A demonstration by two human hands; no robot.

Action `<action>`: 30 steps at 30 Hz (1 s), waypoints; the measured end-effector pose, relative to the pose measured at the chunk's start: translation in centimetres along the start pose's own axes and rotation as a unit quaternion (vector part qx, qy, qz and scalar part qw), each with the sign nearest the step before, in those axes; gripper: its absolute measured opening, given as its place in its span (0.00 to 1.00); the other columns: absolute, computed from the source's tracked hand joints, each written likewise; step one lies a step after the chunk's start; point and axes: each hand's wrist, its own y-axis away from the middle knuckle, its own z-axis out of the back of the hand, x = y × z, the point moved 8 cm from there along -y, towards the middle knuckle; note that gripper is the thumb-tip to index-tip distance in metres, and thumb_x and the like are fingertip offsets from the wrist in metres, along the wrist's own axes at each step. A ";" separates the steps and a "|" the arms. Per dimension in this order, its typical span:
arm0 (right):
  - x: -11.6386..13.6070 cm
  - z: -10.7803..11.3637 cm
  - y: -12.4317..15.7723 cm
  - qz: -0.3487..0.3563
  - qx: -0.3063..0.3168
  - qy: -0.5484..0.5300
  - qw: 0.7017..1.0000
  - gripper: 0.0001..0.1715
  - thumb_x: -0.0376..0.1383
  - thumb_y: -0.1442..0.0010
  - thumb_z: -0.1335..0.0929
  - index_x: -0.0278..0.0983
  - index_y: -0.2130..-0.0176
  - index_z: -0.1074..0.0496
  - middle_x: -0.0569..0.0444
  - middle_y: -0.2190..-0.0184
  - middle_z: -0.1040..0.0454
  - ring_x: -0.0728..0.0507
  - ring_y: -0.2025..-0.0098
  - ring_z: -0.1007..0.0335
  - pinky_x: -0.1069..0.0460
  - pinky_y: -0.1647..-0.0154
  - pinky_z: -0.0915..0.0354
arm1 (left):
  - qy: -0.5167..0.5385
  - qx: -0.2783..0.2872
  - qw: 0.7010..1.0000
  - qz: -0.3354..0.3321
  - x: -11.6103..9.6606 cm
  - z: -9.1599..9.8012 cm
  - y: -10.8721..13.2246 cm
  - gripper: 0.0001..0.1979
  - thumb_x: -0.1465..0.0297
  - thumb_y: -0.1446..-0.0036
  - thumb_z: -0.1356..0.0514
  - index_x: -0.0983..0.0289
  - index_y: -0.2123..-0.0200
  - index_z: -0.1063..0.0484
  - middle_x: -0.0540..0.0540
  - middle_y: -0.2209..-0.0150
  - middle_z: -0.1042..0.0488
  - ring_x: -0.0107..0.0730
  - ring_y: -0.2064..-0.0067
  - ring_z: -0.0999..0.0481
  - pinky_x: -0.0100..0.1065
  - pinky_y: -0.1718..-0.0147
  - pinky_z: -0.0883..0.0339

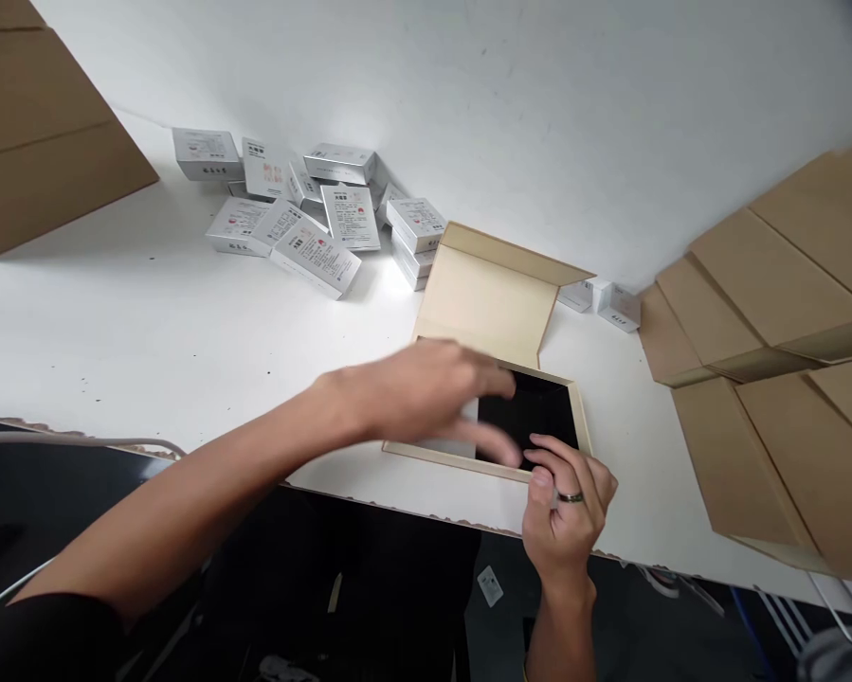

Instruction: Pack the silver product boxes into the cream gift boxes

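Observation:
A cream box (493, 298) with its lid raised lies near the table's front edge. Its inside is black, and a pale silver item (458, 445) shows in its left part, partly under my left hand. My left hand (444, 393), slightly blurred, is over the box with thumb and fingers spread and nothing between them. At the box's front right corner, my right hand (568, 493), with a ring on one finger, has its thumb on the front rim and its fingers curled over the inside, gripping the wall.
Several silver-white small boxes (316, 251) lie piled at the back left, and a couple more (619, 308) behind the cream box. Large brown cartons stand at the left (48, 133) and right (773, 284). A cable (77, 439) runs along the front left edge.

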 end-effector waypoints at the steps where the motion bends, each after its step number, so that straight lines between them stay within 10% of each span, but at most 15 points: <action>1: 0.0 0.0 0.1 0.000 -0.002 0.001 1.000 0.10 0.33 0.29 0.37 0.40 0.58 0.27 0.50 0.56 0.20 0.40 0.56 0.28 0.43 0.52 0.38 | -0.003 -0.082 0.997 0.013 1.2 1.7 -0.3 0.17 0.53 0.33 0.38 0.60 0.51 0.21 0.51 0.55 0.18 0.36 0.53 0.19 0.35 0.51 0.31; 4: -0.1 0.0 0.3 -0.001 -0.010 0.003 1.000 0.10 0.33 0.29 0.38 0.40 0.59 0.26 0.50 0.57 0.19 0.40 0.57 0.28 0.42 0.53 0.39 | -0.071 -0.205 0.961 0.172 7.4 4.9 -1.2 0.16 0.58 0.32 0.38 0.64 0.50 0.27 0.59 0.50 0.21 0.49 0.48 0.22 0.45 0.48 0.30; 8: -0.1 0.0 0.4 0.002 -0.016 -0.001 1.000 0.11 0.34 0.29 0.37 0.41 0.59 0.26 0.50 0.57 0.19 0.39 0.57 0.28 0.42 0.53 0.39 | -0.119 -0.139 0.934 0.308 12.4 5.6 -1.3 0.28 0.58 0.41 0.29 0.70 0.46 0.32 0.69 0.44 0.26 0.64 0.39 0.30 0.54 0.43 0.33; 12: -0.1 0.1 0.5 0.008 -0.019 -0.005 1.000 0.10 0.33 0.29 0.37 0.40 0.59 0.26 0.50 0.58 0.19 0.40 0.59 0.27 0.42 0.53 0.38 | -0.088 -0.109 0.962 0.234 9.0 5.6 0.8 0.26 0.54 0.29 0.42 0.74 0.46 0.31 0.68 0.47 0.23 0.52 0.47 0.24 0.45 0.49 0.31; 18: -0.3 0.1 0.6 0.006 -0.020 0.004 1.000 0.11 0.34 0.29 0.37 0.41 0.59 0.25 0.51 0.59 0.19 0.40 0.59 0.26 0.42 0.54 0.38 | -0.078 0.162 0.982 0.058 0.1 -1.0 0.7 0.25 0.55 0.45 0.26 0.66 0.53 0.23 0.61 0.54 0.19 0.49 0.51 0.22 0.39 0.54 0.31; 24: -0.3 0.3 0.6 0.018 -0.026 0.001 0.999 0.12 0.33 0.29 0.37 0.40 0.59 0.25 0.50 0.59 0.18 0.40 0.60 0.25 0.42 0.54 0.38 | -0.043 0.291 0.954 0.066 0.1 -5.6 -0.6 0.36 0.67 0.43 0.29 0.65 0.33 0.34 0.64 0.51 0.18 0.52 0.52 0.19 0.40 0.59 0.29; 30: -0.3 0.7 0.7 0.017 -0.040 0.000 0.999 0.14 0.33 0.28 0.38 0.39 0.61 0.25 0.49 0.61 0.18 0.40 0.61 0.25 0.41 0.55 0.38 | -0.005 0.303 0.950 0.080 0.5 -5.8 -0.7 0.37 0.67 0.54 0.23 0.65 0.40 0.27 0.61 0.54 0.17 0.48 0.56 0.19 0.37 0.62 0.28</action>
